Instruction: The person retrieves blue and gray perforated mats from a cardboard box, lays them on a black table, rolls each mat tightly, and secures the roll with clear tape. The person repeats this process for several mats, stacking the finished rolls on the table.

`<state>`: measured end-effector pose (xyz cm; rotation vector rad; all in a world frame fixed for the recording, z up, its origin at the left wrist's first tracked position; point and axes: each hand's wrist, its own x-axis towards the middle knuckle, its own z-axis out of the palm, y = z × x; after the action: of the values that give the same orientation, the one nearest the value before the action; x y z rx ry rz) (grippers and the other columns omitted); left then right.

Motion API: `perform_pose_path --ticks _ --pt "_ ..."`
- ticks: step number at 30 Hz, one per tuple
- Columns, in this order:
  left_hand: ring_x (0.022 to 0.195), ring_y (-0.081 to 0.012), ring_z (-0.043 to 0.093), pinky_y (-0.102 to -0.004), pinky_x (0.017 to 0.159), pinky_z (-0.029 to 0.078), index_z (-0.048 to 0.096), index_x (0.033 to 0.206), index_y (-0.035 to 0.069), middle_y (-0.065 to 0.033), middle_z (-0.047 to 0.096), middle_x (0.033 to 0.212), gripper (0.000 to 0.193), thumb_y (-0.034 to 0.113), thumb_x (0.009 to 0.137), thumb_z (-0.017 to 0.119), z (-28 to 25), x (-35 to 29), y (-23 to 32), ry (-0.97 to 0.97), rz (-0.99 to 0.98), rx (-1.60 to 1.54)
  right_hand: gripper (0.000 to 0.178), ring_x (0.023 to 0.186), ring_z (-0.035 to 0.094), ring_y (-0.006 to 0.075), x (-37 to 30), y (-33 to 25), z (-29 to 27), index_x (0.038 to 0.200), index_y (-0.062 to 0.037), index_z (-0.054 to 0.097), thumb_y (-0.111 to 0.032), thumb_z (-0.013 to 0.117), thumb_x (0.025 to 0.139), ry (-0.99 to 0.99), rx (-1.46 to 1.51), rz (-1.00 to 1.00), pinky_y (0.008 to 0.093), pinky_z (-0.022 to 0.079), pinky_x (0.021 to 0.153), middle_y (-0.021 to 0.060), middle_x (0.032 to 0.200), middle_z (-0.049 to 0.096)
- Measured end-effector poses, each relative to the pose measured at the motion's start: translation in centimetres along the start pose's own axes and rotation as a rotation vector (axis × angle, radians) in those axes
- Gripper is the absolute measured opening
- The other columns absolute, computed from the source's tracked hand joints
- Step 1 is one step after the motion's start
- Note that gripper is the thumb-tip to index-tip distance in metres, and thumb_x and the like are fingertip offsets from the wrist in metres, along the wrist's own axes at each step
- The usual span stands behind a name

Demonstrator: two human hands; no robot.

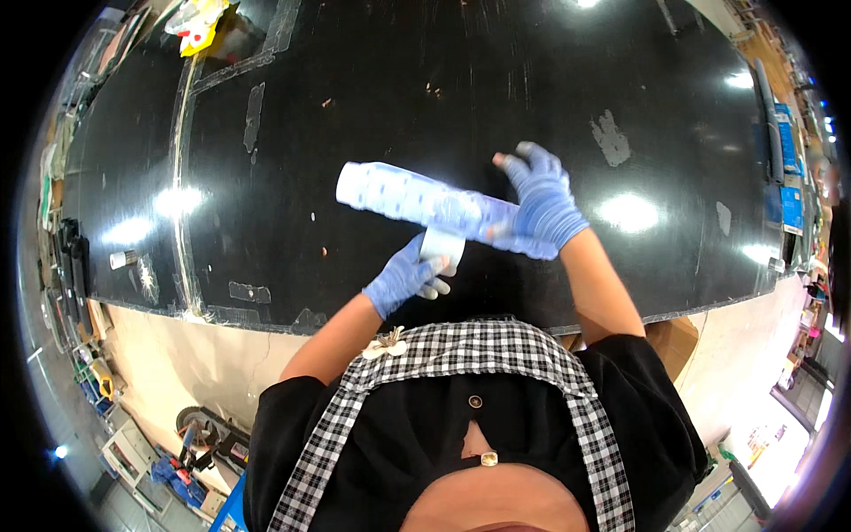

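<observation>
A long, pale blue-white roll (399, 191) of what looks like patterned plastic sheet lies slantwise over the black tabletop. My left hand (401, 279), in a blue knit glove, is closed on a roll of tape (441, 249), which meets the near side of the sheet roll around its middle. At the roll's right end is my right hand (542, 204), gloved alike. Its upper fingers stretch out and stand apart above the roll, while its lower part touches or overlaps that end. Whether tape runs between the two rolls cannot be made out.
The black table (292, 115) has strips of worn tape and small crumbs on it. At its far left lies a yellow and white plastic bag (202, 27). A small white cylinder (122, 259) lies near the left edge. Blue boxes (791, 208) stand past the right edge.
</observation>
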<state>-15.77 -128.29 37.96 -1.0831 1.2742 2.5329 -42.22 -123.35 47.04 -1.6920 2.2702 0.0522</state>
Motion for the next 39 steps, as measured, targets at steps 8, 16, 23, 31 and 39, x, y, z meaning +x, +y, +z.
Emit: perform_pose_path --ticks 8,16,23,31,39 --pt "0.08 -0.021 0.068 -0.0318 0.062 0.058 0.048 0.13 0.013 -0.009 0.066 0.102 0.049 0.035 0.092 0.068 0.4 12.9 10.9 0.027 0.104 -0.297 0.077 0.141 0.036 0.038 7.5 -0.6 0.7 0.148 -0.0059 0.039 -0.044 0.066 0.086 0.372 0.057 -0.196 0.0453 0.03 0.116 0.0162 0.154 0.038" --pt "0.096 -0.0158 0.064 -0.0308 0.086 0.053 0.063 0.116 0.004 -0.0064 0.067 0.107 0.031 0.024 0.093 0.07 -0.8 19.8 12.5 0.155 0.674 -0.249 0.1 0.148 0.028 0.0256 20.0 2.8 -1.8 0.153 -0.0122 0.036 -0.079 0.051 0.08 -0.011 0.029 0.123 0.0461 0.014 0.121 0.0121 0.154 0.04" --pt "0.092 -0.0205 0.069 -0.0321 0.079 0.055 0.067 0.102 0.003 -0.0112 0.069 0.102 0.04 0.026 0.074 0.085 7.2 2.5 21.0 -0.673 1.257 0.453 0.092 0.136 0.044 0.0317 19.3 2.0 -2.0 0.148 -0.0181 0.04 -0.058 0.075 0.073 0.04 -0.178 0.047 0.0432 0.031 0.115 0.0154 0.145 0.048" --pt "0.085 -0.0207 0.06 -0.0346 0.084 0.049 0.061 0.1 0.003 -0.0061 0.062 0.091 0.035 0.007 0.072 0.083 -12.1 -3.1 7.0 1.12 0.812 0.814 0.073 0.121 0.056 0.0335 4.1 8.2 -5.0 0.136 -0.0183 0.052 -0.041 0.079 0.072 0.16 -0.054 0.414 0.043 0.046 0.102 0.0129 0.127 0.057" --pt "0.111 -0.0291 0.055 -0.0408 0.098 0.044 0.052 0.115 0.003 -0.0138 0.056 0.115 0.051 0.013 0.075 0.081 -15.1 -5.9 2.3 1.404 0.504 1.087 0.064 0.136 0.045 0.031 -13.2 25.2 -0.7 0.138 -0.0256 0.053 -0.042 0.075 0.079 0.331 -0.15 0.898 0.0513 0.038 0.106 0.0064 0.145 0.048"
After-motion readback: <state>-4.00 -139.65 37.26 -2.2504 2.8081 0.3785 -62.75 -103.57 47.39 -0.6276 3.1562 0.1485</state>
